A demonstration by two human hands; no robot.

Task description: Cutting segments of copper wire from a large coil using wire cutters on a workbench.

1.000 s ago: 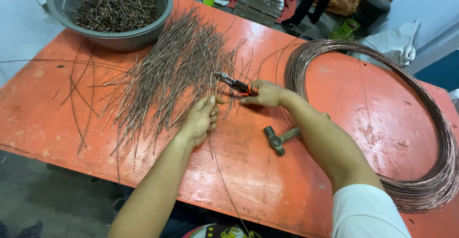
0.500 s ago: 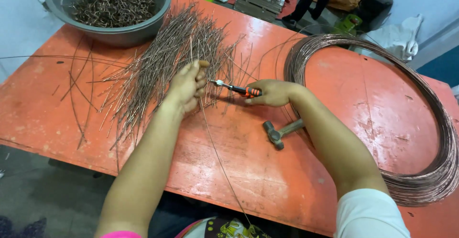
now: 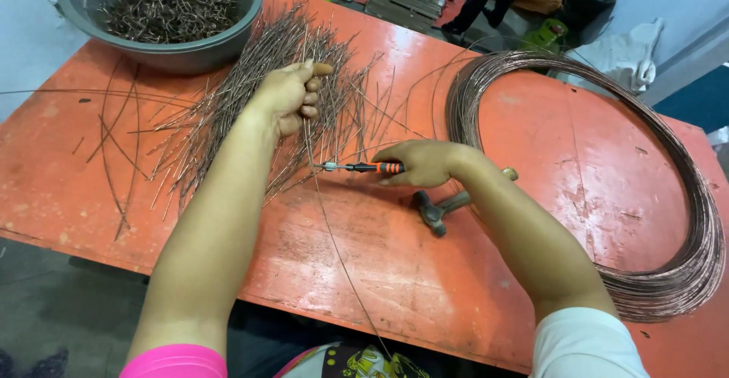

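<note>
While left hand (image 3: pixel 292 97) pinches wire (image 3: pixel 334 241), right hand (image 3: pixel 421 163) grips orange-handled cutters (image 3: pixel 361 167).

Bowl (image 3: pixel 163 51) far left on table (image 3: pixel 456 287), cut wires (image 3: pixel 250 104) beside it, coil (image 3: pixel 607 180) right, hammer (image 3: pixel 440 207) btwn.

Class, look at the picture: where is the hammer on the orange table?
In the head view the hammer lies right of centre on the table, under the right hand and wrist, between the cut wire pile and the wire coil.
</note>
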